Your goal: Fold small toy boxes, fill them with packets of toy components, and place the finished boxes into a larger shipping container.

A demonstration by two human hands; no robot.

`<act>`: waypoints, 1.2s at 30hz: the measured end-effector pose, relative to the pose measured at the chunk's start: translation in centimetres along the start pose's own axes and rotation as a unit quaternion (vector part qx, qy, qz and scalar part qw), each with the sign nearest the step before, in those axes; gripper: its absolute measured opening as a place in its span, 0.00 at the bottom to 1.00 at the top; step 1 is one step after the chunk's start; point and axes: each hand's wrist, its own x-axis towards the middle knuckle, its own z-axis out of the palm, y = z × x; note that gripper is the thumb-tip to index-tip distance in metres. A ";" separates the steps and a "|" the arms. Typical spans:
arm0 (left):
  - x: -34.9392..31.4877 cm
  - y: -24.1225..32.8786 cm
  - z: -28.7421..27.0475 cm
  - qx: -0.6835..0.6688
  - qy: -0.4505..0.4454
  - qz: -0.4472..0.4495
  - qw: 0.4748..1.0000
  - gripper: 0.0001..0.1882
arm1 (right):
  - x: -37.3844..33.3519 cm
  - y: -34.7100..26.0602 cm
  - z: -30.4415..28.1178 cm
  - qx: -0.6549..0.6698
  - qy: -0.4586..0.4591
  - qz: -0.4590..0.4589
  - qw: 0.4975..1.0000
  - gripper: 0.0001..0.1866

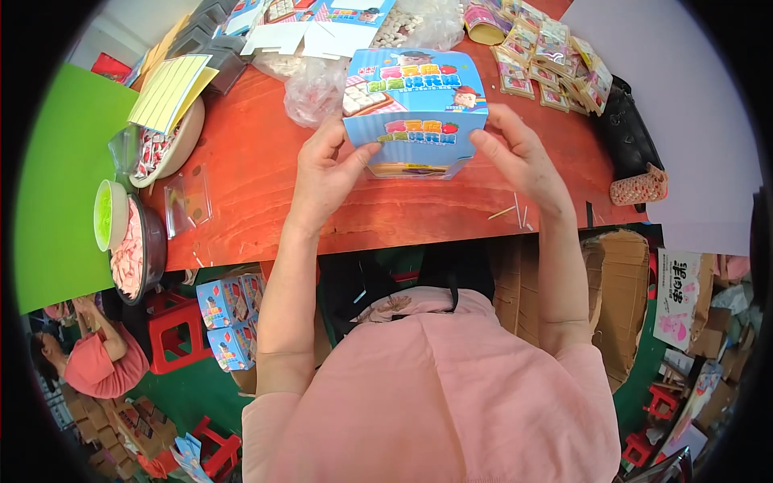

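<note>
Blue carton (415, 105) at the far middle of the red table (258, 193); whether its base touches, cannot tell. Left hand (326, 165) pinches one side, right hand (523, 161) the other. Top looks closed; step reads as squaring or checking the box. Next move likely calls for even, light side pressure, sparing the card walls.

The blue box (415, 105) hides some fingertips of the left hand (326, 161), and its far side is out of sight. At far left of centre, the top edge cuts off printed cardboard (326, 39). Left, yellow cards (167, 95) partly cover small wrapped pieces (153, 153), their contents unreadable. Near left, brown cartons (95, 427) fade into the dark rim.
</note>
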 end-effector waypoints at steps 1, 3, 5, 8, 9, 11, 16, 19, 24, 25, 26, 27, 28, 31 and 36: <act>0.2 -0.1 -0.1 0.000 0.000 0.001 1.000 0.10 | -0.2 0.1 0.4 0.028 0.029 0.020 0.999 0.17; 0.6 0.4 -0.2 0.066 -0.021 0.050 0.996 0.11 | -0.4 0.4 0.7 0.001 0.034 -0.004 0.999 0.15; 0.9 1.8 0.2 -0.025 0.000 -0.021 0.999 0.10 | -0.6 0.5 0.6 -0.027 0.038 -0.028 0.999 0.13; 0.6 1.9 -0.3 -0.063 -0.001 -0.093 0.994 0.09 | -0.9 0.5 0.8 -0.103 0.030 -0.077 0.991 0.12; 0.6 1.5 -0.4 -0.013 -0.022 -0.093 0.995 0.09 | -0.9 0.6 0.9 -0.088 0.032 -0.070 0.993 0.12; 0.4 0.7 -0.3 -0.014 -0.016 -0.074 0.997 0.08 | -0.9 0.8 0.9 -0.074 0.034 -0.063 0.995 0.12; 0.4 0.9 -0.3 -0.025 -0.010 -0.067 0.997 0.08 | 0.4 0.9 1.6 0.102 0.089 0.056 0.989 0.09; 0.9 2.0 -0.2 -0.118 -0.009 -0.105 0.987 0.07 | 0.1 1.7 2.6 0.146 0.129 0.032 0.980 0.10; 0.9 1.1 -0.4 -0.092 0.007 -0.123 0.988 0.06 | 0.0 1.5 2.4 0.132 0.120 0.031 0.983 0.11; 0.8 0.7 -0.3 -0.091 0.008 -0.123 0.988 0.06 | 0.0 1.4 2.5 0.129 0.118 0.043 0.984 0.12; 0.7 0.4 -0.2 -0.108 0.012 -0.091 0.990 0.06 | 0.1 1.0 2.5 0.129 0.117 0.043 0.984 0.12; 0.6 0.3 -0.1 -0.125 0.014 -0.061 0.990 0.06 | 0.2 0.6 2.7 0.125 0.125 0.054 0.983 0.12; 0.6 0.3 -0.1 -0.125 0.013 -0.062 0.990 0.06 | 0.2 0.4 2.8 0.122 0.132 0.065 0.982 0.13; 0.9 1.4 0.2 -0.130 0.014 -0.085 0.988 0.06 | 0.5 0.9 2.9 0.117 0.141 0.048 0.982 0.16; 0.8 1.8 2.1 -0.138 0.076 -0.114 0.981 0.06 | 0.5 1.3 3.2 0.102 0.152 0.030 0.983 0.15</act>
